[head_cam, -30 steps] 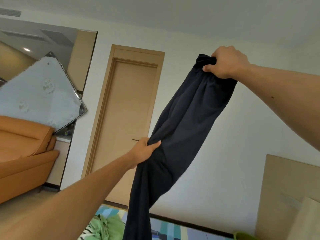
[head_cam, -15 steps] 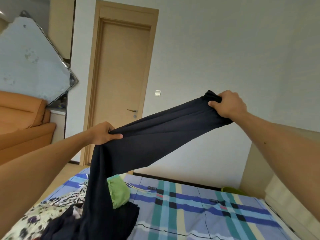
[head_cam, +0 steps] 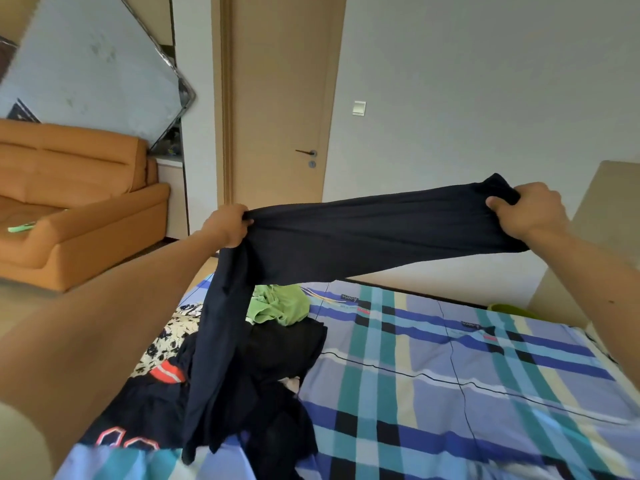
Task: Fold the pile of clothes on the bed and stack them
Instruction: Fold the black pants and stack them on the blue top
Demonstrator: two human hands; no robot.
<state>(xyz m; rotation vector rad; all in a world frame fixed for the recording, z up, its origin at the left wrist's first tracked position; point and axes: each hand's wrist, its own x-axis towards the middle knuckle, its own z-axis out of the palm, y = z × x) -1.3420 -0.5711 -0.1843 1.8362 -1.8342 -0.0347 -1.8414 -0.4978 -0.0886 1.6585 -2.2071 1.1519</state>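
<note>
Orange-outlined "00" marks a dark jersey (head_cam: 138, 410) below the left hand (head_cam: 227, 226). It and the right hand (head_cam: 526, 211) clench the navy trousers (head_cam: 381, 237), now lower and nearly level over the bed (head_cam: 450, 375).

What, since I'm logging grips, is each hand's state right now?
Left hand: closed, gripping the dark garment partway along.
Right hand: closed, gripping the dark garment's bunched end.
</note>
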